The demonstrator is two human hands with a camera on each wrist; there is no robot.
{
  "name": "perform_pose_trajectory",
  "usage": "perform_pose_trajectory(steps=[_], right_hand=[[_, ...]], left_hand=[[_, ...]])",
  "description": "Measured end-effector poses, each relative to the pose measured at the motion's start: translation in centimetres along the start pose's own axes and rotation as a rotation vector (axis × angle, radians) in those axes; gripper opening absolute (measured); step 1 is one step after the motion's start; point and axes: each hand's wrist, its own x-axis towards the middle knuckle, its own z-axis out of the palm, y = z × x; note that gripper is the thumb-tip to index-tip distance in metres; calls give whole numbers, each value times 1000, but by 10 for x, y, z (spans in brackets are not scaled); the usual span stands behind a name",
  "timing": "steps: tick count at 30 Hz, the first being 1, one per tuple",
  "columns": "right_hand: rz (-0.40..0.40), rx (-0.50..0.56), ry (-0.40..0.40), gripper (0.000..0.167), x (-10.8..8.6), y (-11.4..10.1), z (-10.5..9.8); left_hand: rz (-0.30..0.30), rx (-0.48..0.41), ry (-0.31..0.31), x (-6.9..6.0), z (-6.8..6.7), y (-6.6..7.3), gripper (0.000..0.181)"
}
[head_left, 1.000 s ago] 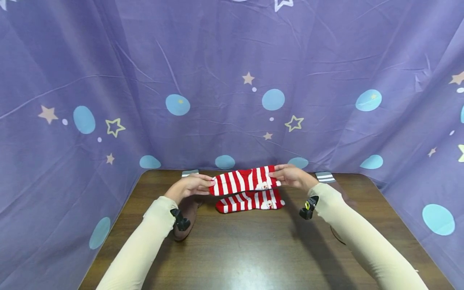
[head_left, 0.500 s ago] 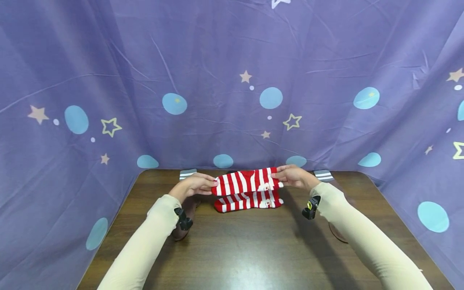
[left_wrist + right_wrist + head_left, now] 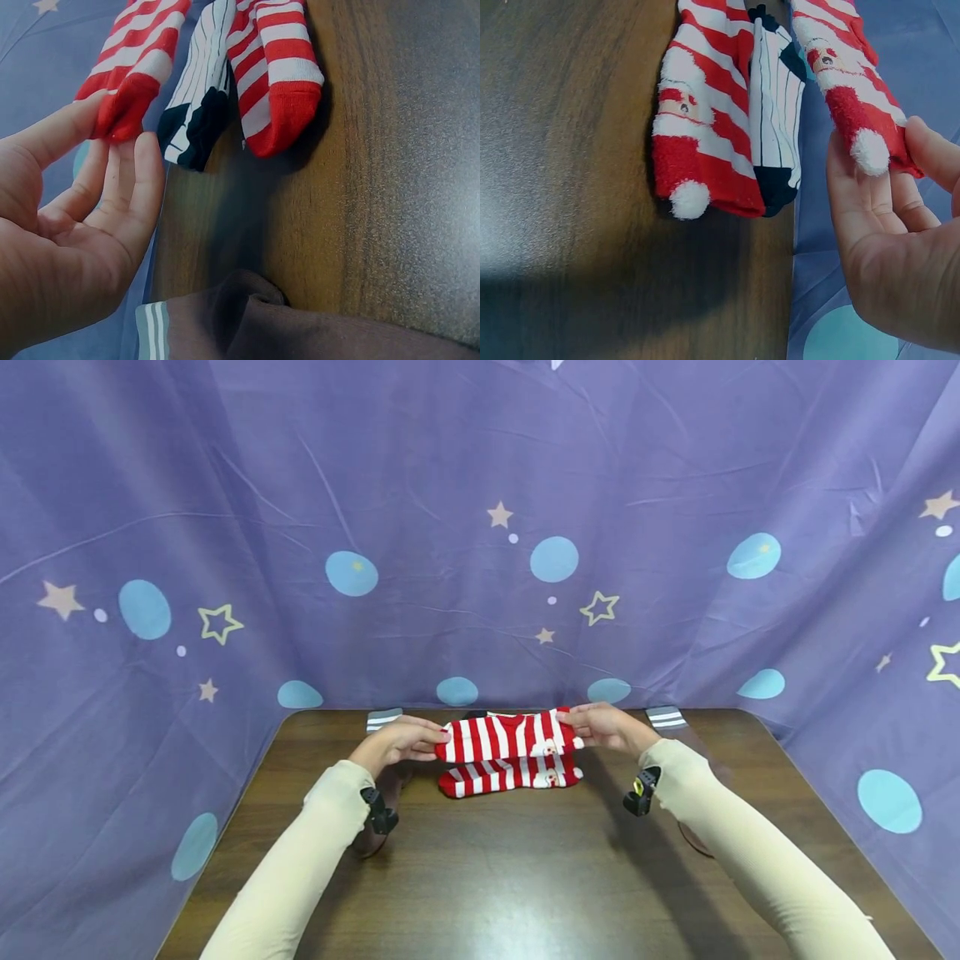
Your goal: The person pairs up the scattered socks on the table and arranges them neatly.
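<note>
A red-and-white striped sock [image 3: 498,737] with a Santa face is stretched level between both hands, above the table. My left hand [image 3: 401,742] pinches its red toe end between thumb and fingers. At the other end, near the white pompom [image 3: 871,152], my right hand [image 3: 606,727] pinches the cuff. A matching striped sock [image 3: 498,778] lies flat on the table just in front of and below the raised one. Behind it, in both wrist views, rests a white sock [image 3: 201,82] with dark stripes and dark ends, mostly hidden in the head view.
Brown socks with grey-and-white striped cuffs lie on either side of the wooden table [image 3: 480,877]: a left brown sock [image 3: 300,326] and a right brown sock [image 3: 693,739], partly behind the arms. A purple patterned curtain [image 3: 420,510] hangs against the table's back edge.
The held sock has shifted slightly and sunk a little closer to the sock lying below it. Both hands keep their pinch. The head view has tilted and turned slightly.
</note>
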Motion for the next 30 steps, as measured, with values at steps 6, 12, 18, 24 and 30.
perform_pose_trajectory(steps=[6,12,18,24,30], right_hand=[[32,-12,17,11,0,5,0],[49,-1,38,17,2,11,-1],[64,-24,79,13,4,19,-1],[65,-82,122,7,6,26,1],[81,-169,198,14,7,29,5]], left_hand=[[-28,33,-32,-1,0,1,42],[-59,86,-64,-2,3,1,34],[-91,140,-71,-3,5,-1,33],[-105,177,-87,-2,8,-7,27],[-156,226,-60,-1,15,-12,7]])
